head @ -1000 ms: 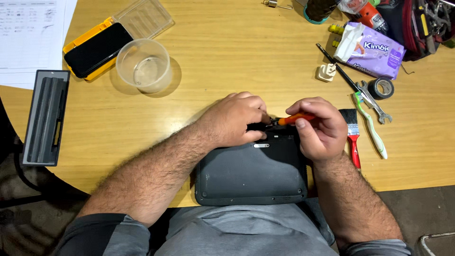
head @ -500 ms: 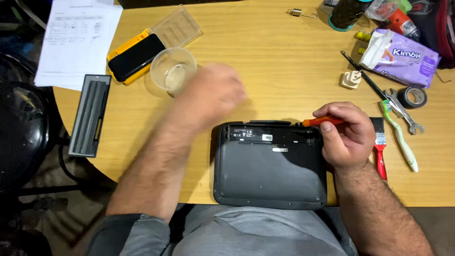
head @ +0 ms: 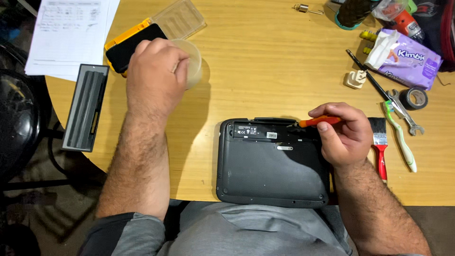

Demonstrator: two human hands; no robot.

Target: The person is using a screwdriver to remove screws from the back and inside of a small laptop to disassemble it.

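A round wooden table (head: pixel 265 71) fills the view, with a dark chair off its left edge and our lap against the near edge. Our left hand (head: pixel 154 78) reaches over a clear plastic cup (head: pixel 193 66) toward the far left, fingers curled down at its rim; whether they pinch anything we cannot tell (the hand hides the inside). The cup sits just beside a yellow-edged parts case (head: pixel 135 42), handy for small pieces. Our right hand (head: pixel 343 135) is closed around an orange screwdriver (head: pixel 315 122), thumb and forefinger clamped on the handle, its tip touching the top edge of the dark gadget (head: pixel 270 166) lying back-up at the near edge, between our forearms. Along the right edge lie a red-handled brush (head: pixel 379 147), a toothbrush (head: pixel 403 142), a spanner (head: pixel 405 114), tape (head: pixel 413 98) and a wipes pack (head: pixel 407 57).
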